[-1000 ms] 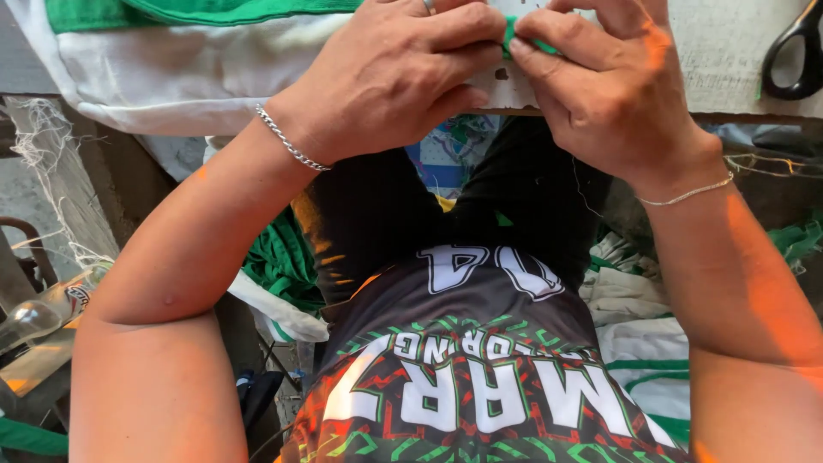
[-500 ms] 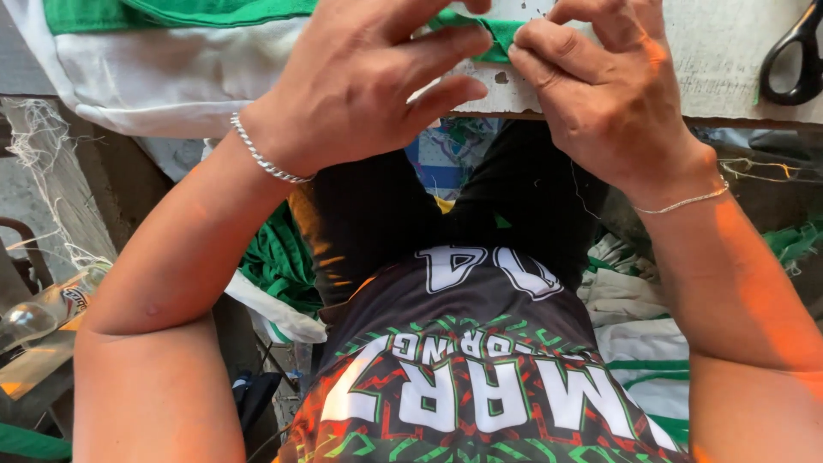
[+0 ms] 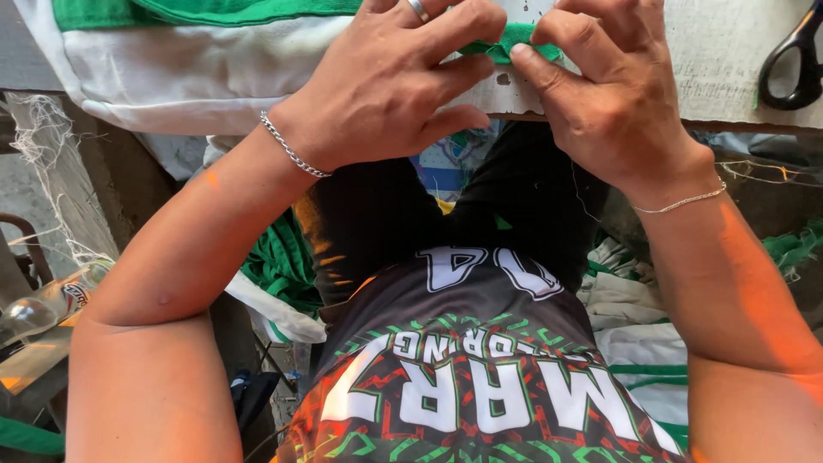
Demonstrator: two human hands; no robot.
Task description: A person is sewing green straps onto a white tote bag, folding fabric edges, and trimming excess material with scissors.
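Here, a narrow green fabric strip [image 3: 514, 41] sits at the near edge of the worktop [image 3: 729, 69], pinched between both hands. The left hand [image 3: 394, 81] is curled over it from the left, forefinger and middle finger pressed down on the strip, a ring on one finger and a chain bracelet at the wrist. The right hand [image 3: 613, 94] grips the strip's right end, thumb tip on the green cloth; a thin bracelet sits at that wrist. Both hands are clenched on the strip, neither released.

Progress, as a judgement: the strip looks folded or rolled at this spot and is being held in shape; how much of its length is already done cannot be told, since the hands cover most of it.

Outward: a white-and-green garment [image 3: 189, 60] lies over the worktop's near-left edge, hanging down a bit. Black-handled scissors [image 3: 793, 60] rest toward the far-right corner, well apart from the hands, untouched. More green and white cloth [image 3: 279, 266] is piled below the edge beside the person's lap.
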